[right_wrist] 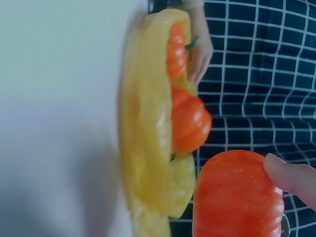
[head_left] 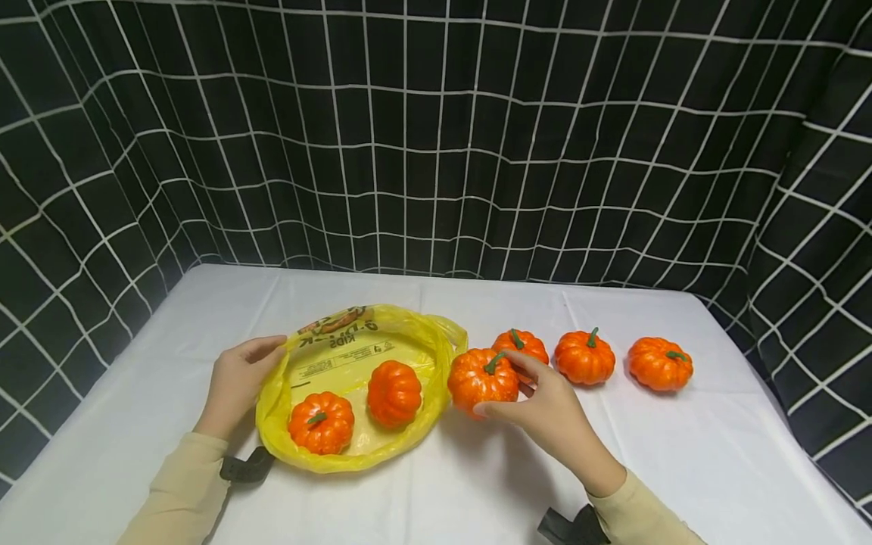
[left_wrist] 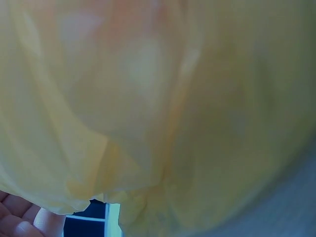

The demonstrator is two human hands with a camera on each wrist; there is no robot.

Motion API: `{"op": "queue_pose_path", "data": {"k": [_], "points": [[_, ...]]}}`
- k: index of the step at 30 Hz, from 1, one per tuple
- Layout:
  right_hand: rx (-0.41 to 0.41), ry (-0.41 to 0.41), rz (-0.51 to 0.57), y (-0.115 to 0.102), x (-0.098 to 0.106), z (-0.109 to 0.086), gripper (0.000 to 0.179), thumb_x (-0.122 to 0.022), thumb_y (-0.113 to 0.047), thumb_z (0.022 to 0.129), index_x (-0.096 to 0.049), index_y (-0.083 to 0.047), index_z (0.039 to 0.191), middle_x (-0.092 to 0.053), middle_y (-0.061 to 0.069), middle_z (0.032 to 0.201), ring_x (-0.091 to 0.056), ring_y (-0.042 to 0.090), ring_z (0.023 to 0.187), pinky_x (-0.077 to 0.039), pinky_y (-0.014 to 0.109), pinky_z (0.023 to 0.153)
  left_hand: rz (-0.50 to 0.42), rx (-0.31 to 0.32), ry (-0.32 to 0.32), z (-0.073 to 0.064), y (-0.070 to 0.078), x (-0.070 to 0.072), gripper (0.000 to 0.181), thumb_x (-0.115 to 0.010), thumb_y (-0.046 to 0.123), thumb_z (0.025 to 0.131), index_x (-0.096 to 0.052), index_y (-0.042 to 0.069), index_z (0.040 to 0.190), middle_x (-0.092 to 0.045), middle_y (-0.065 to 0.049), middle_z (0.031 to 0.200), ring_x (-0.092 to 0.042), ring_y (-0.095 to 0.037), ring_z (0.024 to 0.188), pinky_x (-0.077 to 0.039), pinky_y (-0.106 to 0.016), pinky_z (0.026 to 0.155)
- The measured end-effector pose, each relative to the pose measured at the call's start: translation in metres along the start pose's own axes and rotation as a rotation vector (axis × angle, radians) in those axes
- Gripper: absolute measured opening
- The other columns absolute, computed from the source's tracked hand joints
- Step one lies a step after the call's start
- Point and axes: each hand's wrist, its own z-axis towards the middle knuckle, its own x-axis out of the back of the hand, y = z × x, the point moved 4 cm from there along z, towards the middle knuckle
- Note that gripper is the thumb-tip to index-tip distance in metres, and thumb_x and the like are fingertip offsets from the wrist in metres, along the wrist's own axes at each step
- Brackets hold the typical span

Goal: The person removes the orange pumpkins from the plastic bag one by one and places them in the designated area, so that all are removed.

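My right hand (head_left: 545, 409) grips an orange toy pumpkin (head_left: 482, 381) with a green stem, just right of the bag and above the table. The right wrist view shows the thumb pressed on this held pumpkin (right_wrist: 239, 195). A yellow plastic bag (head_left: 446, 359) lies with its mouth open; printing shows on its inner side. Inside it sit two more pumpkins, one stem up (head_left: 322, 424) and one on its side (head_left: 394, 394). My left hand (head_left: 238, 378) holds the bag's left rim. In the left wrist view the bag (left_wrist: 138, 123) hides most of that hand.
To the right, three pumpkins stand in a row: one partly behind the held pumpkin (head_left: 521, 344), a middle pumpkin (head_left: 584, 358) and a far right pumpkin (head_left: 659, 365). A white cloth covers the table (head_left: 409, 507). Black curtains (head_left: 422, 151) with white grid lines rise behind and beside it.
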Motion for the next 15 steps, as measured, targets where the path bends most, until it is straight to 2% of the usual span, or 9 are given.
{"op": "queue_pose_path", "data": {"k": [15], "points": [[-0.089, -0.005, -0.110, 0.050, 0.013, -0.013, 0.090, -0.090, -0.026, 0.070, -0.047, 0.006, 0.142, -0.051, 0.029, 0.144, -0.051, 0.042, 0.133, -0.047, 0.050, 0.108, 0.003, -0.007, 0.004, -0.001, 0.001, 0.001, 0.040, -0.057, 0.025, 0.100, -0.060, 0.002, 0.133, -0.059, -0.020, 0.139, -0.050, -0.035, 0.136, -0.043, -0.048, 0.114]]}}
